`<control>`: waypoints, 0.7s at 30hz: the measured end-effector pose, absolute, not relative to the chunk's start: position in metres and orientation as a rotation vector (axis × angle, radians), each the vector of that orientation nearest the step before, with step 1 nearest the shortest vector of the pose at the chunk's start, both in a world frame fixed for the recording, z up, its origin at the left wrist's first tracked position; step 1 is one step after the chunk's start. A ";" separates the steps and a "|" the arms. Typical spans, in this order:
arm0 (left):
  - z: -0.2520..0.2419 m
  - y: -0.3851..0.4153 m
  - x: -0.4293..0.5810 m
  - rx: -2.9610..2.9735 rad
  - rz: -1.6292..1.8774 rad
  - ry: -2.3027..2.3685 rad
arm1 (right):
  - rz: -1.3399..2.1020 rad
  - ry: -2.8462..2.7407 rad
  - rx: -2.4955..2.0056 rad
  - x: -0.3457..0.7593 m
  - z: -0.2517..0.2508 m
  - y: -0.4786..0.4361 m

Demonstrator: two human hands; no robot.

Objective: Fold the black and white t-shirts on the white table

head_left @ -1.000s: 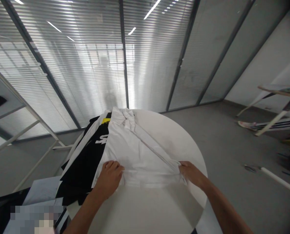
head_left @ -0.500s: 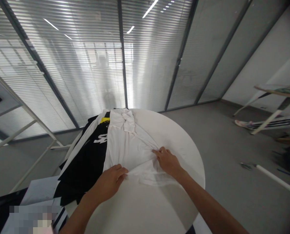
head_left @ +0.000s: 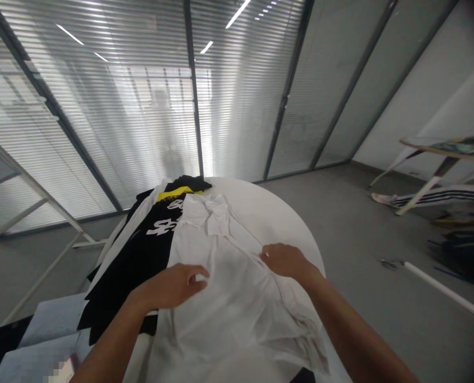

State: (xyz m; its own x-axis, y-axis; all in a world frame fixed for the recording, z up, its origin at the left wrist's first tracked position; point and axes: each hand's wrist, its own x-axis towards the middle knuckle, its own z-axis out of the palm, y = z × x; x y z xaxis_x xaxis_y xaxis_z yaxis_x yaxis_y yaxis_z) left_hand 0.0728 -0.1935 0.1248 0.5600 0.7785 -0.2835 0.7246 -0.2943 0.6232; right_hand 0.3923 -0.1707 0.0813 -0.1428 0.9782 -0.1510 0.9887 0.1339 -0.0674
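A white shirt [head_left: 221, 276] lies spread over the round white table, its near end reaching towards me and its collar end bunched and folded at the far side. My left hand [head_left: 171, 285] hovers at the shirt's left side, thumb and index finger apart with no cloth between them. On the right edge of the shirt, my right hand [head_left: 287, 260] has its fingers bent down and closed on the fabric; the fingertips are partly hidden. Beside the white shirt, a black garment [head_left: 141, 255] with white lettering and a yellow band lies partly underneath it.
The white tabletop [head_left: 268, 207] curves round behind the shirt. A white metal frame [head_left: 41, 191] stands left, near pale papers or cloths [head_left: 57, 316]. Across the floor on the right are a white pole [head_left: 444, 287] and another table [head_left: 448, 146], with a striped-trousered leg [head_left: 440, 197] below. Blinds-covered glass panels stand behind.
The near part of the white shirt, earlier folded back, now extends towards me. Its collar end has shifted nearer, exposing more black garment. My left hand has let go of the cloth.
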 end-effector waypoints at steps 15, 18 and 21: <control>0.031 -0.115 0.109 2.602 0.360 1.861 | 0.000 2.702 2.103 0.302 0.021 -0.115; 0.029 -0.116 0.108 2.609 0.393 1.804 | -0.016 2.533 2.196 0.306 0.025 -0.115; 0.028 -0.117 0.111 2.582 0.372 1.736 | -0.078 2.382 2.207 0.305 0.035 -0.110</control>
